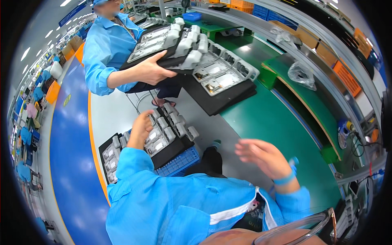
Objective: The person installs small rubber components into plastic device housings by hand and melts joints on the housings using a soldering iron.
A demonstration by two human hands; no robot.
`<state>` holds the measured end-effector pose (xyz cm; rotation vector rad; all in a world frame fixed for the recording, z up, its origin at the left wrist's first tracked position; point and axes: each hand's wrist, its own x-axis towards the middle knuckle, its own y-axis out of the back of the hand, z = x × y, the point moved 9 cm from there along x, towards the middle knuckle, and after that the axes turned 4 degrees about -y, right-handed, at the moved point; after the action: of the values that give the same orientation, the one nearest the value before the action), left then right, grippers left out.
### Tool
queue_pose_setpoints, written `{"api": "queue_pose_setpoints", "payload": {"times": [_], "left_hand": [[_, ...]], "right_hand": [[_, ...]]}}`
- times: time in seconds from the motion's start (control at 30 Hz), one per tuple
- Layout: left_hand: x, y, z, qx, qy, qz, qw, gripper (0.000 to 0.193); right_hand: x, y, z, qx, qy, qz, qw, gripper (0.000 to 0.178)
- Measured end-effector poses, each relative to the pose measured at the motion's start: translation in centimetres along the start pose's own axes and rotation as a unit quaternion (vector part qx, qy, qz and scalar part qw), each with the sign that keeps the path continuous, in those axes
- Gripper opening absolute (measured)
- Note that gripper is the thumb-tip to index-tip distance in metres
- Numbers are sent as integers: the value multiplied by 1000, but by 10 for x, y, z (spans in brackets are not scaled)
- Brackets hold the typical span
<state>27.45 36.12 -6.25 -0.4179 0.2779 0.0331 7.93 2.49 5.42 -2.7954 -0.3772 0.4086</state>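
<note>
My left hand rests on the tray of parts, centre-left. My right hand hangs open and empty, well apart. I should grip the tray's edge firmly and keep it level.

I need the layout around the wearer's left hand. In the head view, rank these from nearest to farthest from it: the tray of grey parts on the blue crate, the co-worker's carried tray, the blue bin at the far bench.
1. Tray of grey parts on the blue crate: under the left hand, touching it.
2. Co-worker's carried tray: above, held at the co-worker's chest.
3. Blue bin: far bench, top of the view.
</note>
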Motion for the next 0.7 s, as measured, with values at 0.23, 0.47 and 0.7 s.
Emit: {"api": "queue_pose_setpoints", "payload": {"times": [0.23, 0.47, 0.7], "left_hand": [[129, 59, 31, -187, 0, -30, 982, 29], [248, 48, 82, -196, -180, -99, 959, 33], [263, -14, 122, -256, -148, -163, 941, 35]], "right_hand": [[192, -49, 33, 9, -18, 7, 1000, 68], [286, -36, -7, 30, 16, 158, 987, 99], [360, -42, 13, 171, 34, 98, 980, 81]]}}
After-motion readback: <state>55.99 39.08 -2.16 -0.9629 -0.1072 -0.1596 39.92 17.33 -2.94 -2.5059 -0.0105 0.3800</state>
